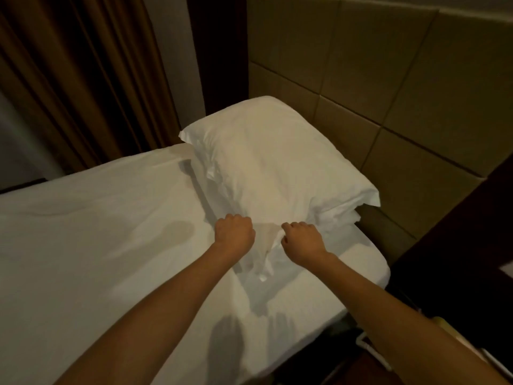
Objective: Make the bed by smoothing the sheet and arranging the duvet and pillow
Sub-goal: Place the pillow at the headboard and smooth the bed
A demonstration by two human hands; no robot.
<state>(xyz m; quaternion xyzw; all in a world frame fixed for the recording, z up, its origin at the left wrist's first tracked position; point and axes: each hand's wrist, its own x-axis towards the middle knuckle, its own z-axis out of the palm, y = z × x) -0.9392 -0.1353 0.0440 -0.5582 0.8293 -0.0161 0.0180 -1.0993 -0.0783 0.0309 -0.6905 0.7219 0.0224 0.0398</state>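
Observation:
A white pillow (277, 162) lies at the head of the bed, against the padded headboard. The white sheet (97, 245) covers the mattress, with a few soft wrinkles. My left hand (234, 229) and my right hand (304, 240) are side by side at the pillow's near edge. Both are closed into fists on the loose, bunched end of the pillowcase (265, 254), which hangs down between them onto the sheet. No duvet is in view.
The tan padded headboard (388, 79) runs along the right. Brown curtains (83, 79) hang behind the bed on the left. Dark furniture (458, 245) stands close to the bed's right corner, with a narrow gap of floor beside it.

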